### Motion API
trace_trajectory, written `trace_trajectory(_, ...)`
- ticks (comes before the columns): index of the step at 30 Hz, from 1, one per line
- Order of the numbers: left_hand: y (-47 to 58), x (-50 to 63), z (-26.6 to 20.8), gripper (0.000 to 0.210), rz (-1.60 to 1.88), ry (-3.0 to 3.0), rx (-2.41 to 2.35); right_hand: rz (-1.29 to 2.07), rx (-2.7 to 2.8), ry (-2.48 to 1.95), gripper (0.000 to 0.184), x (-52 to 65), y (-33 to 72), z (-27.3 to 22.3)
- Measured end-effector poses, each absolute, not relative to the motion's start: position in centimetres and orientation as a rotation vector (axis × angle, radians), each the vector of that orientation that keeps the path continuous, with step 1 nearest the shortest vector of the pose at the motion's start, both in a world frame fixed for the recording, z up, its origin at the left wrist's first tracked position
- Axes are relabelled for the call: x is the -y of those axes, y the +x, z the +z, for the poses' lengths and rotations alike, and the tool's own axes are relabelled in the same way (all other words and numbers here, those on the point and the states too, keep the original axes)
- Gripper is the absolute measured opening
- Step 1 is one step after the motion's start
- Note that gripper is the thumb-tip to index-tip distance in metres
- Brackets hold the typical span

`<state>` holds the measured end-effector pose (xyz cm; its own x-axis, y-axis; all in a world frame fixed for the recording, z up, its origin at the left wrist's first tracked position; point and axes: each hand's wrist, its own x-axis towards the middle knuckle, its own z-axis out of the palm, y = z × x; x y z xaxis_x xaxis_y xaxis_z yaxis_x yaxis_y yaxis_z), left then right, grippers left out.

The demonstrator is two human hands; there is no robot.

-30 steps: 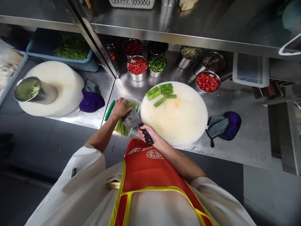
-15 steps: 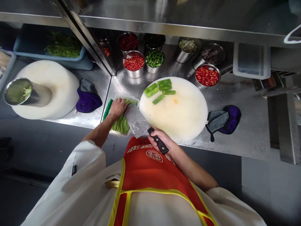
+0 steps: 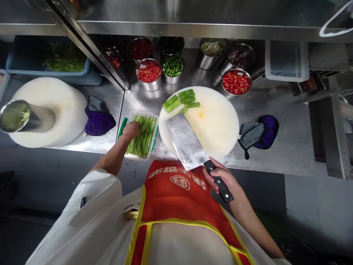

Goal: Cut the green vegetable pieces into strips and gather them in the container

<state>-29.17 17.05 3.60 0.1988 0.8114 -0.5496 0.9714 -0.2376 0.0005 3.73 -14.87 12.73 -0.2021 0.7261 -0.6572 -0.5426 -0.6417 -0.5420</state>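
My right hand [image 3: 220,176] grips the black handle of a cleaver [image 3: 187,141]. Its broad blade points up and left over the near-left part of a round white cutting board [image 3: 217,129]. On the far side of that board lie several green vegetable pieces [image 3: 186,96], one partly covered by the blade tip. My left hand [image 3: 131,130] rests, fingers curled, on thin green vegetable strips [image 3: 145,134] that fill a clear plastic container [image 3: 156,123]. What those fingers hold, if anything, is hidden.
Steel cups of chopped red chili [image 3: 149,73], green chili [image 3: 173,67] and other cut ingredients stand behind the board. Folded cloths [image 3: 99,119] lie on the steel counter. At left, a metal pot [image 3: 41,117] lies on a second board [image 3: 66,103], before a blue bin [image 3: 85,70].
The cleaver has moved right, away from the container, onto the board side with my right hand. My left hand has shifted from the container's far end toward its left side.
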Motion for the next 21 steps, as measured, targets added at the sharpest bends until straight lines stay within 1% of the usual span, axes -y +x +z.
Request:
trace_trajectory(6,-29.1,-17.0,3.4,0.028,-0.707,2.186,-1.62,1.893,0.219,-1.199,0.038,16.2,3.5,12.2)
trace_trajectory(11,-28.8,-16.7,3.6,0.038,-0.714,2.207,-1.669,1.895,0.179,-1.215,0.043,17.1,3.4,11.9)
trace_trajectory(15,-28.4,-16.8,3.8,0.033,-0.553,2.191,-1.762,1.853,0.166,-1.227,0.04,17.5,3.1,11.9)
trace_trajectory(19,-29.1,-17.1,4.7,0.026,-0.31,2.147,-1.848,1.807,0.137,-1.257,0.044,18.2,3.1,11.8)
trace_trajectory(21,-30.1,-16.8,5.3,0.026,-0.281,2.126,-1.86,1.791,0.123,-1.255,0.046,18.6,3.3,11.5)
